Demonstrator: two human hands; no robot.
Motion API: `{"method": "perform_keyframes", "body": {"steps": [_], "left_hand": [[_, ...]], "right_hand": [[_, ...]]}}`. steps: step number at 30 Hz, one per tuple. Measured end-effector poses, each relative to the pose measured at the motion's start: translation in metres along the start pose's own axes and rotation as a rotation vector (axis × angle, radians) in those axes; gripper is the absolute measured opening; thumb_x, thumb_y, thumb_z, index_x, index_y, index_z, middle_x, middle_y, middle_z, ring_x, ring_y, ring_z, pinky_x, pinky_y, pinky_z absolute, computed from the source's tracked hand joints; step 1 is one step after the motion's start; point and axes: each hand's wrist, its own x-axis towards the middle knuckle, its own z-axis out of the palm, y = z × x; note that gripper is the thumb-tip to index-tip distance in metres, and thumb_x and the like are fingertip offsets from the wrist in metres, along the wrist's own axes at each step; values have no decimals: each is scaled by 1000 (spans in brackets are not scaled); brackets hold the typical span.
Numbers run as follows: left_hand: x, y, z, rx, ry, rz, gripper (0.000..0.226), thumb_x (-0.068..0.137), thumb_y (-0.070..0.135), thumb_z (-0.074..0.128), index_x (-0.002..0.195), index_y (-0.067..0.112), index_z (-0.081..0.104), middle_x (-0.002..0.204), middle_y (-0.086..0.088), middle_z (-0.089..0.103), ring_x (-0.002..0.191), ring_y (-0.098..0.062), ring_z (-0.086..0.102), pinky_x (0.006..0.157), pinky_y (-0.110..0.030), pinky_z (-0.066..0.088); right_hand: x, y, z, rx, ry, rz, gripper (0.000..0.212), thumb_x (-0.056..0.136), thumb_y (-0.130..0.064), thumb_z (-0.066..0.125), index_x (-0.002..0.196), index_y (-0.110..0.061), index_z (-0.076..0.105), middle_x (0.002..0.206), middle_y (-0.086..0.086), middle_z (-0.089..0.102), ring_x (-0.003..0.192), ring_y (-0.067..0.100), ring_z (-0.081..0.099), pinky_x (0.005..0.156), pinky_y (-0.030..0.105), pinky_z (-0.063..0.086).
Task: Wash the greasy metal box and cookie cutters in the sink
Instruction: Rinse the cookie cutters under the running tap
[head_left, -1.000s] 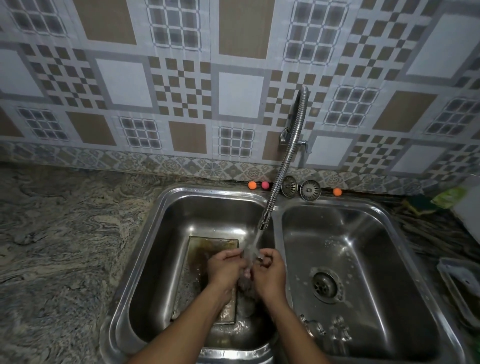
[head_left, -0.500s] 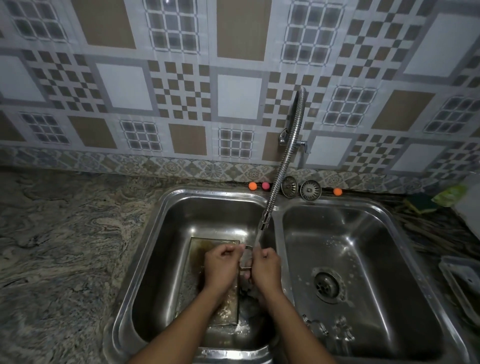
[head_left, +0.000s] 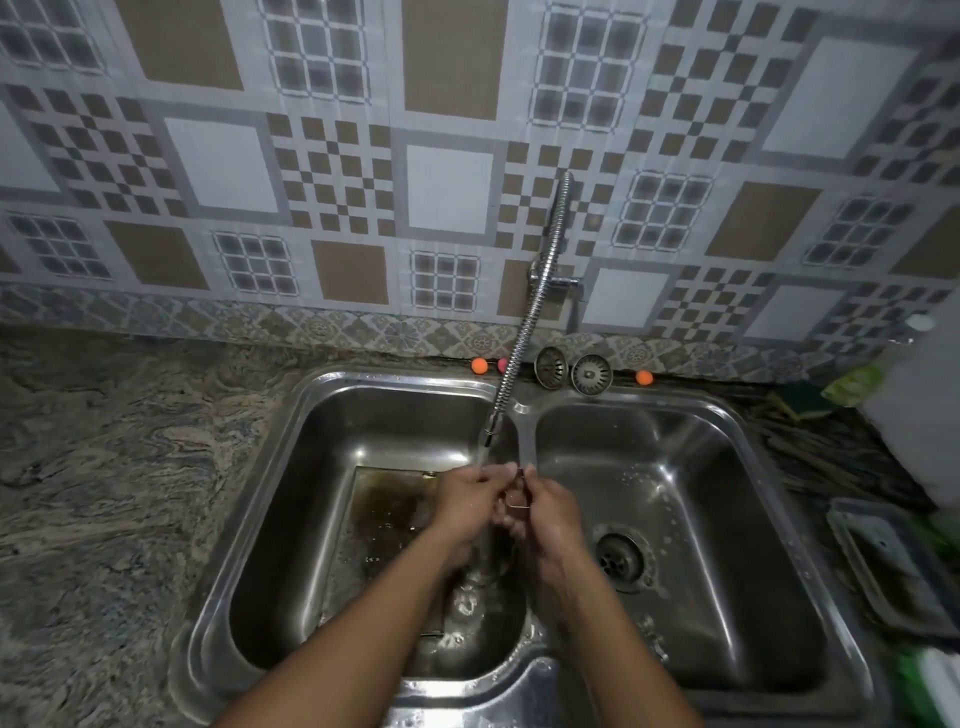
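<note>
Over the left basin of the double steel sink (head_left: 311, 395), my left hand (head_left: 470, 496) and my right hand (head_left: 548, 512) hold a small metal cookie cutter (head_left: 517, 493) between them, right under the water running from the flexible tap hose (head_left: 524, 332). Both hands curl around it and hide most of it. The greasy metal box (head_left: 387, 514), brown-stained, lies flat on the floor of the left basin, partly under my forearms. More cookie cutters (head_left: 649, 631) lie at the near edge of the right basin, dim and hard to make out.
The right basin has a drain (head_left: 618, 558). Two sink strainers (head_left: 569, 370) and small orange balls (head_left: 479, 365) sit on the back ledge. A tray (head_left: 888, 561) lies on the right counter, with a sponge (head_left: 800, 405) behind it. Granite counter (head_left: 119, 467) spreads left.
Both hands have lifted the cutter higher and slightly farther back, closer to the hose tip. The water keeps running over them.
</note>
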Motion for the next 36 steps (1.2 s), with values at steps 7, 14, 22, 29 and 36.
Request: {"method": "perform_keyframes", "body": {"steps": [7, 14, 22, 29, 36], "left_hand": [[5, -23, 107, 65, -200, -43, 21, 80, -7, 73, 92, 11, 73, 90, -12, 74, 76, -17, 69, 83, -30, 59], [5, -47, 189, 64, -224, -114, 18, 81, -7, 73, 87, 9, 70, 70, 0, 73, 56, -10, 66, 50, -21, 54], [35, -152, 220, 369, -40, -200, 10, 68, 15, 78, 60, 11, 72, 61, -10, 67, 57, -19, 58, 57, -37, 49], [14, -185, 238, 703, -273, -327, 27, 89, 5, 53, 66, 5, 67, 64, -1, 63, 61, -3, 55, 60, -28, 52], [13, -198, 239, 633, -357, -576, 27, 94, 7, 51, 72, 15, 64, 53, 3, 64, 45, -8, 59, 46, -22, 51]], "right_hand": [[19, -53, -120, -451, 261, -255, 25, 97, -27, 57, 85, -10, 72, 84, 8, 72, 79, 20, 64, 68, 29, 48], [46, -68, -216, -681, 233, -184, 31, 100, -23, 49, 92, -8, 74, 83, 13, 70, 76, 22, 63, 64, 30, 44], [76, -28, -280, -761, 159, -47, 14, 97, -11, 52, 100, -6, 65, 90, 13, 62, 83, 32, 62, 78, 45, 54], [96, 3, -314, -1397, -241, 221, 35, 98, -11, 41, 124, 4, 58, 130, 24, 58, 122, 36, 54, 102, 39, 40], [106, 28, -325, -1868, -534, 161, 38, 101, -13, 35, 125, 6, 56, 131, 25, 57, 122, 39, 51, 103, 40, 35]]}}
